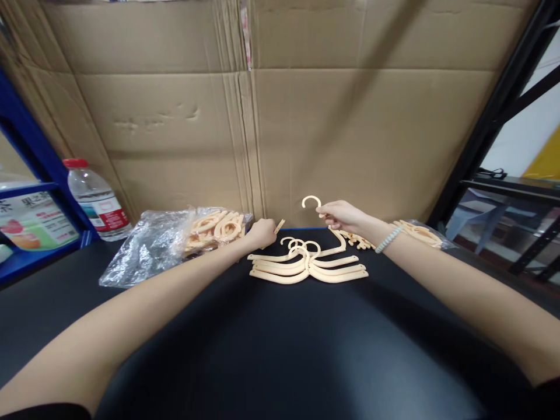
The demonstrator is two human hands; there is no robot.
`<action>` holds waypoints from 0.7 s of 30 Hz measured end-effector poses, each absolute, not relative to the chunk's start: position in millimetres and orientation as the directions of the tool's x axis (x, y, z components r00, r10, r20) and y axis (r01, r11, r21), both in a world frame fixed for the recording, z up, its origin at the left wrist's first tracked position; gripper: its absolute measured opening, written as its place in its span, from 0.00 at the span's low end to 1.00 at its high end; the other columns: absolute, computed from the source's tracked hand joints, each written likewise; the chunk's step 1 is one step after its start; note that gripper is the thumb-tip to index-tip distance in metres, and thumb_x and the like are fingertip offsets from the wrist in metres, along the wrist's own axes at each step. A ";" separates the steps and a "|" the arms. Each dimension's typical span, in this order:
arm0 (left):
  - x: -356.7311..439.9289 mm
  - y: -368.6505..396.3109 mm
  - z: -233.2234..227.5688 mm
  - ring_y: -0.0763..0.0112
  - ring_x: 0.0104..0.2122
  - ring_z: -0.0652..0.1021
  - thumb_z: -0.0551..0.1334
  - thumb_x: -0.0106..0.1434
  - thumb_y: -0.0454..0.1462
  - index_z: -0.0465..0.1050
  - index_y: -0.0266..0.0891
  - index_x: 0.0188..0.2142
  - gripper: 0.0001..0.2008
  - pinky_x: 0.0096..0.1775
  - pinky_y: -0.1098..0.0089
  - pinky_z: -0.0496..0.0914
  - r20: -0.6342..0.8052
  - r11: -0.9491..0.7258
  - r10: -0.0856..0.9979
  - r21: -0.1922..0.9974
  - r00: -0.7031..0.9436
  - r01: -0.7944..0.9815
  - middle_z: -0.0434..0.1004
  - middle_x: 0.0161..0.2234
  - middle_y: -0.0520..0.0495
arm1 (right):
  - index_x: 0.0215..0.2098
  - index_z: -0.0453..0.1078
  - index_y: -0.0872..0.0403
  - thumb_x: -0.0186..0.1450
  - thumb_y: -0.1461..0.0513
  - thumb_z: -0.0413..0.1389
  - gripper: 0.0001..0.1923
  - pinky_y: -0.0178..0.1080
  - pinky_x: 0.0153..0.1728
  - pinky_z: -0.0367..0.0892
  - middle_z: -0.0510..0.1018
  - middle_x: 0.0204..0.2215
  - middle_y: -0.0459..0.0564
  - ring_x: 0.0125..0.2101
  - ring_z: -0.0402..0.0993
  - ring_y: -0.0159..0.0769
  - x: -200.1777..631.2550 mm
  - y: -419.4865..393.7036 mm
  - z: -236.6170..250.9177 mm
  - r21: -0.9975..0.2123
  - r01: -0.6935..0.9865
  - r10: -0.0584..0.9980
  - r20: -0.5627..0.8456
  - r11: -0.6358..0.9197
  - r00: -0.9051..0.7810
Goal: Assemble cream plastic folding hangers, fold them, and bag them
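Observation:
My right hand is raised above the table, its fingers pinching a beige plastic hanger hook that curves to the left. My left hand is closed, and a narrow beige hanger piece sticks out of it; most of that piece is hidden by the hand. Below and between both hands lies a stack of beige folding hangers, their hooks pointing to the back. Behind the right wrist are loose beige hanger parts, partly covered by the arm.
At left, a clear plastic bag holds beige hanger parts, with a red-capped water bottle behind it. Another bag of parts lies at right. A cardboard wall closes off the back of the black table.

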State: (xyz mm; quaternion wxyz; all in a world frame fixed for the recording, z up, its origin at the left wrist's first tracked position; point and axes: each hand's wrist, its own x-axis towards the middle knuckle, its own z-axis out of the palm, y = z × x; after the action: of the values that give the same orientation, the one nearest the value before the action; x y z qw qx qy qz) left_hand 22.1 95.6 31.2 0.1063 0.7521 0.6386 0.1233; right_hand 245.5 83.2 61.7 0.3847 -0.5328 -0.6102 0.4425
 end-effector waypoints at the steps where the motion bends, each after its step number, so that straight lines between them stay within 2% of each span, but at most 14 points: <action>1: 20.3 93.5 33.2 0.60 0.45 0.76 0.60 0.67 0.40 0.68 0.37 0.52 0.16 0.45 0.56 0.73 0.064 -0.161 0.987 0.358 0.148 0.920 0.71 0.51 0.42 | 0.27 0.62 0.57 0.65 0.61 0.57 0.12 0.29 0.14 0.49 0.66 0.25 0.43 0.18 0.55 0.20 246.0 75.9 60.4 -0.969 0.239 0.989 0.029 0.064 -0.147; 6: 11.6 65.8 48.8 0.62 0.43 0.77 0.60 0.67 0.40 0.69 0.36 0.50 0.15 0.43 0.58 0.74 0.132 -0.176 0.984 0.620 0.119 0.765 0.73 0.48 0.43 | 0.29 0.62 0.54 0.59 0.54 0.62 0.16 0.30 0.15 0.47 0.61 0.25 0.41 0.19 0.54 0.22 244.5 29.0 45.1 -0.989 -0.015 0.975 0.150 0.150 -0.165; 8: 11.5 45.7 51.1 0.65 0.36 0.78 0.54 0.69 0.38 0.69 0.34 0.45 0.11 0.37 0.64 0.75 0.132 -0.181 0.983 0.731 0.124 0.657 0.75 0.38 0.45 | 0.29 0.61 0.53 0.57 0.52 0.63 0.18 0.30 0.16 0.48 0.59 0.24 0.40 0.20 0.53 0.23 241.4 9.1 36.1 -0.985 -0.077 0.970 0.164 0.152 -0.180; 10: 13.9 23.2 48.6 0.68 0.28 0.78 0.50 0.69 0.36 0.67 0.35 0.40 0.09 0.31 0.68 0.75 0.108 -0.170 0.984 0.823 0.144 0.541 0.73 0.28 0.48 | 0.29 0.60 0.53 0.57 0.51 0.63 0.19 0.29 0.17 0.49 0.58 0.23 0.39 0.20 0.53 0.23 236.6 -8.7 26.4 -0.981 -0.157 0.962 0.151 0.117 -0.229; 12: 17.6 1.7 41.7 0.70 0.25 0.77 0.49 0.65 0.33 0.64 0.37 0.37 0.06 0.29 0.68 0.75 0.091 -0.156 0.982 0.887 0.167 0.434 0.69 0.25 0.52 | 0.29 0.60 0.52 0.58 0.52 0.63 0.18 0.29 0.18 0.50 0.58 0.22 0.39 0.21 0.53 0.24 230.6 -23.0 16.6 -0.969 -0.239 0.949 0.131 0.061 -0.288; 16: 22.5 -30.4 20.1 0.69 0.33 0.79 0.54 0.62 0.35 0.61 0.39 0.35 0.02 0.37 0.65 0.78 0.109 -0.157 0.973 0.958 0.202 0.238 0.71 0.31 0.50 | 0.32 0.61 0.52 0.60 0.53 0.62 0.16 0.28 0.18 0.53 0.60 0.24 0.39 0.21 0.55 0.24 221.5 -39.3 1.4 -0.954 -0.298 0.936 0.096 -0.010 -0.337; 18: 22.5 -40.2 9.0 0.67 0.36 0.79 0.58 0.61 0.39 0.61 0.39 0.36 0.07 0.39 0.61 0.78 0.175 -0.194 0.965 0.978 0.195 0.083 0.73 0.34 0.49 | 0.33 0.64 0.52 0.60 0.53 0.62 0.15 0.29 0.19 0.56 0.62 0.26 0.41 0.22 0.57 0.25 220.3 -42.2 -2.6 -0.959 -0.285 0.939 0.097 -0.001 -0.330; 21: 21.7 -48.4 -1.9 0.67 0.38 0.78 0.62 0.61 0.39 0.62 0.40 0.38 0.10 0.41 0.61 0.78 0.243 -0.248 0.954 0.969 0.178 0.005 0.73 0.35 0.50 | 0.31 0.66 0.53 0.60 0.54 0.63 0.13 0.31 0.24 0.64 0.65 0.28 0.43 0.28 0.64 0.28 221.7 -43.3 -4.4 -0.962 -0.269 0.938 0.136 0.049 -0.317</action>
State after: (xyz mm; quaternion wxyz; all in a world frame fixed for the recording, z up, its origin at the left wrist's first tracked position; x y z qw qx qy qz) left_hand 21.7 -48.4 -1.9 0.4694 0.6072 0.3947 0.5051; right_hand 221.7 -43.3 -4.4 0.4919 -0.3151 -0.5314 0.6134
